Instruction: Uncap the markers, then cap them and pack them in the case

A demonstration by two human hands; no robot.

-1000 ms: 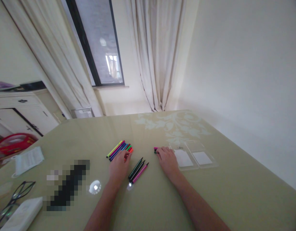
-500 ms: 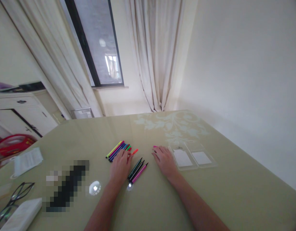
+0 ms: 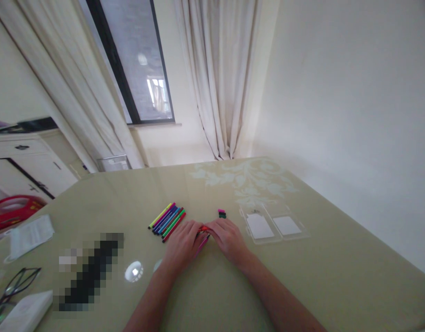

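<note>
Between my two hands is an orange marker (image 3: 204, 228), partly covered by fingers. My left hand (image 3: 181, 242) is closed around its body, and my right hand (image 3: 230, 237) pinches its other end. Under the left hand a pink uncapped marker (image 3: 202, 246) shows; the dark markers beside it are mostly hidden. A row of capped markers (image 3: 167, 221) in several colours lies just left of the left hand. Beyond the right hand sit a few loose caps (image 3: 222, 214), pink and dark.
An open clear plastic case (image 3: 278, 235) with white paper inserts lies to the right. On the left are a face mask (image 3: 31, 235), glasses (image 3: 19, 282), a white box (image 3: 27, 311) and a blurred-out dark object (image 3: 91, 272). A wall borders the table's right side.
My left hand has moved right with the orange marker, over the uncapped markers. My right hand has come left and closed on the marker's end, uncovering the loose caps.
</note>
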